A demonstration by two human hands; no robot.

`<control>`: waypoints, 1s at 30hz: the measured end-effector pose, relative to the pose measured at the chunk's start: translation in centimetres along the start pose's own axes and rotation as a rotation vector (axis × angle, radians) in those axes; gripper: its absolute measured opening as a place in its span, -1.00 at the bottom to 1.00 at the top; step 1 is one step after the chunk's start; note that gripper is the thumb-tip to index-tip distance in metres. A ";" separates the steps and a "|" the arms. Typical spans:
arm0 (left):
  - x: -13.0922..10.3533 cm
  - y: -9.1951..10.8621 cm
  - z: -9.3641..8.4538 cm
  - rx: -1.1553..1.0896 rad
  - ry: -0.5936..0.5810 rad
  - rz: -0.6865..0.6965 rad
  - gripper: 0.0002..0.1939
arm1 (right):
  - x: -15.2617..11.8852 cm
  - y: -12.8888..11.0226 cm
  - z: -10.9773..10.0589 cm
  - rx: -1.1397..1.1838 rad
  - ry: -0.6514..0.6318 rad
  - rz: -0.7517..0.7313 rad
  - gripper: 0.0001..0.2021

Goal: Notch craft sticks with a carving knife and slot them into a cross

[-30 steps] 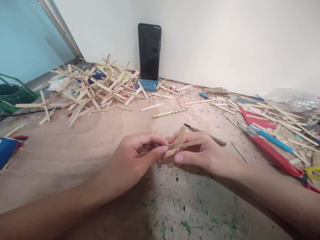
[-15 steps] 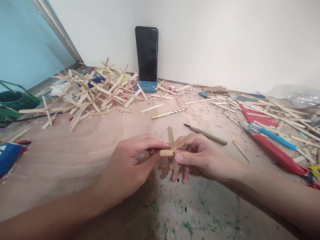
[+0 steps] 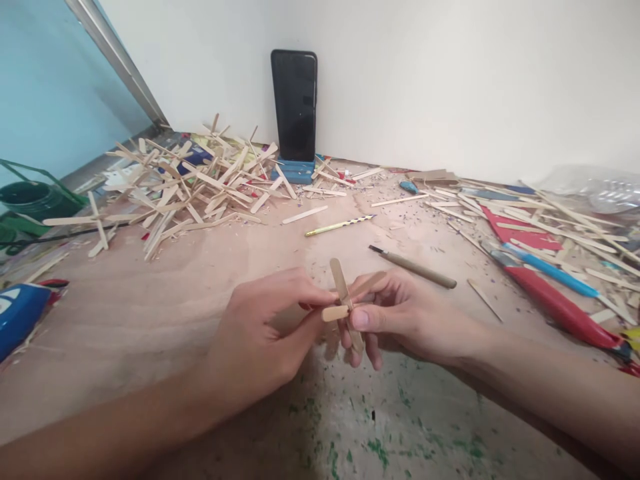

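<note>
Small wooden popsicle sticks joined into a crossed piece (image 3: 341,279) are held up over the near middle of the table. My right hand (image 3: 400,313) pinches this piece near its crossing, thumb in front and fingers behind. From the other side my left hand (image 3: 275,323) closes thumb and forefinger at its left edge; just what the fingertips grip there is partly hidden. Beyond my right hand a craft knife with a tan handle (image 3: 417,268) lies on the table. A yellow patterned pencil (image 3: 340,226) is farther back.
A heap of crossed popsicle sticks (image 3: 215,183) covers the back left. A black phone (image 3: 296,107) stands in a blue holder (image 3: 295,172) against the wall. Loose sticks and a red-handled tool (image 3: 565,303) lie at right. A green container (image 3: 30,195) is at far left.
The crossed sticks have tilted slightly, the upper end leaning more to the left and the short end dipping. Both hands keep their hold, almost in place.
</note>
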State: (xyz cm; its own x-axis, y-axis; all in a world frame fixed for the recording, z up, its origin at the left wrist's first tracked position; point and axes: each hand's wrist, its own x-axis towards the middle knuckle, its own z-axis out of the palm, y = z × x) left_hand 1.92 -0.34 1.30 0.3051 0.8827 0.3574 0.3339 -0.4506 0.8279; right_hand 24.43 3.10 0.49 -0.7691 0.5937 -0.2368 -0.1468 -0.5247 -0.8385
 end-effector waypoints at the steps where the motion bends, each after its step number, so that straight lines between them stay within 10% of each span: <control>1: 0.1 0.0 0.0 -0.033 -0.005 -0.022 -0.84 | 0.0 0.0 0.0 -0.010 0.012 0.000 -0.70; 30: 2.1 -0.3 -1.4 -0.540 -0.331 -0.531 -0.91 | -0.3 -1.2 0.3 -0.105 0.022 0.137 -0.63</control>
State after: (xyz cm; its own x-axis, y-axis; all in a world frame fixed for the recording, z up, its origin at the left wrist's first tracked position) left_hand 1.21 1.85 2.41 0.5030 0.8370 -0.2156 0.0588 0.2157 0.9747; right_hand 24.67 3.38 1.69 -0.7634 0.5347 -0.3624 0.0250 -0.5361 -0.8438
